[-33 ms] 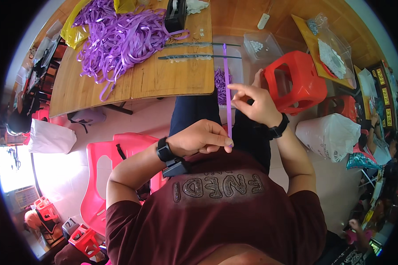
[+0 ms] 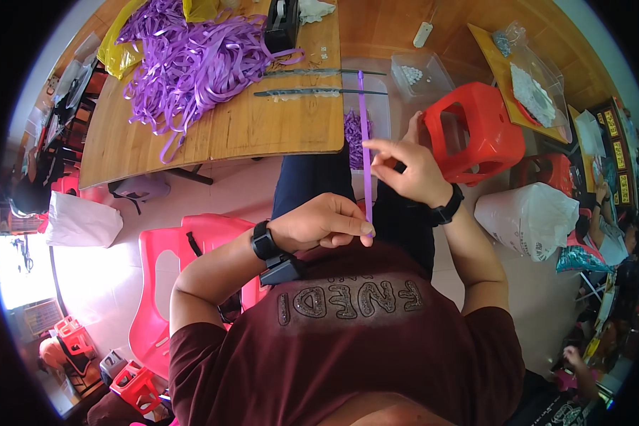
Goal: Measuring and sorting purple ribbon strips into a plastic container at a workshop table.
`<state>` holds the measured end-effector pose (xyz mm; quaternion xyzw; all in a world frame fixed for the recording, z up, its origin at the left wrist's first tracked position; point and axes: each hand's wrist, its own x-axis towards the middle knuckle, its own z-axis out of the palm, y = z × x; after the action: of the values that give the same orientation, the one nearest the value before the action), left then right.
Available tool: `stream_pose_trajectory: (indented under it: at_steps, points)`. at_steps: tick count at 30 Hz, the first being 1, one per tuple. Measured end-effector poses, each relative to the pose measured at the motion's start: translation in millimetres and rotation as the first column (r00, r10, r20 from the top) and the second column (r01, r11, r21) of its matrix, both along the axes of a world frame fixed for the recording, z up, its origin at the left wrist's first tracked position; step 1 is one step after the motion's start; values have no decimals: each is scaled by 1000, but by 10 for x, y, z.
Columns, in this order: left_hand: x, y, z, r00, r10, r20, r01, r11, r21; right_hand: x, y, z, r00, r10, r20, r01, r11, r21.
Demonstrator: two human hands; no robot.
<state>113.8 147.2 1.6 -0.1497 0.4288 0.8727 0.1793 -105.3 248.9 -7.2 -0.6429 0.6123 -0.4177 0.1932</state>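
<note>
A narrow purple ribbon [image 2: 366, 177] runs straight from two thin dark rods down toward my lap. The rods, a near one [image 2: 305, 91] and a far one [image 2: 319, 72], stick out past the table's right edge, partly under clear tape. My left hand [image 2: 326, 221] is closed, pinching the ribbon's near end between thumb and fingers. Beside the ribbon's middle, my right hand [image 2: 412, 170] has its fingers apart. Its index fingertip reaches the ribbon's edge; whether it presses on it is hard to see.
A heap of purple ribbon [image 2: 199, 71] and a black tape dispenser [image 2: 282, 25] lie on the wooden table [image 2: 241, 135]. Below its edge stands a clear bin [image 2: 381, 113] with purple pieces. A red stool [image 2: 476, 131] and a white bag [image 2: 525, 220] are at right.
My right hand's fingers have shifted slightly nearer to me, and the index fingertip is now lower along the ribbon. My left hand has stayed in place.
</note>
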Motion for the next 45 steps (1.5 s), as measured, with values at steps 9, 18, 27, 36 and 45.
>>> stream_pose_trajectory:
  at_steps: [9,18,27,36,45]
  points:
    - [-13,-29,184,993,-2,-122,-16,989,-150,-9,-52,83,918,121,-379,-260,903,-341]
    - [-278,-662,864,812,269,-519,-525,725,-446,-746,-1024,982,741,-250,-624,-234,774,-588]
    - [-859,-1552,771,796,347,-496,-604,398,-690,-1547,-2210,289,927,-259,-271,161,928,-337]
    - [-1376,-1764,594,898,70,-434,-439,92,-894,-1667,-2457,-325,948,-283,-143,274,958,-79]
    - [-1784,-1970,-116,849,-338,-407,-491,-217,-844,-1437,-2164,-952,938,-262,226,158,906,394]
